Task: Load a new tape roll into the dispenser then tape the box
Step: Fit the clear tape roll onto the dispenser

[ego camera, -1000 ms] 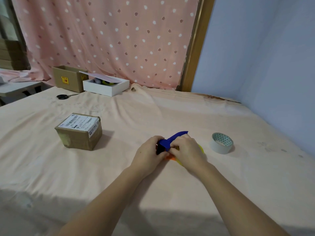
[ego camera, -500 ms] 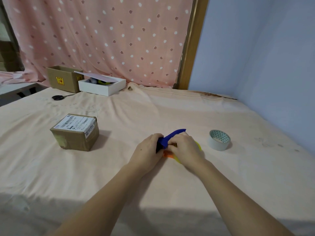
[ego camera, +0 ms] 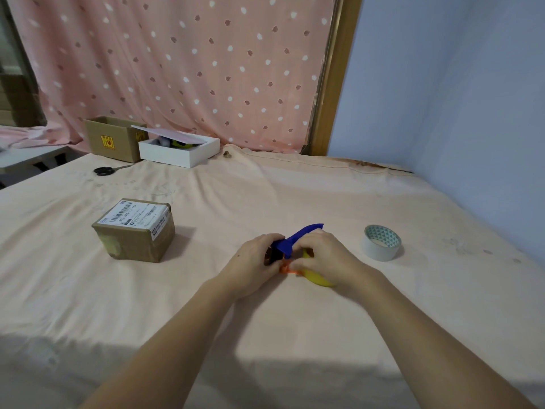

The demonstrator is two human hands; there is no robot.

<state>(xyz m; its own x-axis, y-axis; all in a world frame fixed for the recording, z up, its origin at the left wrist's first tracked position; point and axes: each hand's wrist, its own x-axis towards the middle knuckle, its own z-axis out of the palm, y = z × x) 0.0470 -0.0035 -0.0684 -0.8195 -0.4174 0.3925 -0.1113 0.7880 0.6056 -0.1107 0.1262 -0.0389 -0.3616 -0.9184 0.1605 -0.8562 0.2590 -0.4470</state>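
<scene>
Both hands on the dispenser, mid-bed; roll not yet loaded.

Bed [ego camera: 295,335] w/ peach sheet carries all. Box [ego camera: 134,230] sits left, out of the way til taping. Tape roll [ego camera: 382,242] waits just right, w/in easy reach. Left hand [ego camera: 253,265] and right hand [ego camera: 321,258] clench fingers around dispenser [ego camera: 298,237], pinning it to the bed, prob. to open it up.

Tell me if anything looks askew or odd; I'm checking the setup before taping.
Only the white box at the back: its lid sits tilted and partly off, with contents showing. Nothing else stands out.
</scene>
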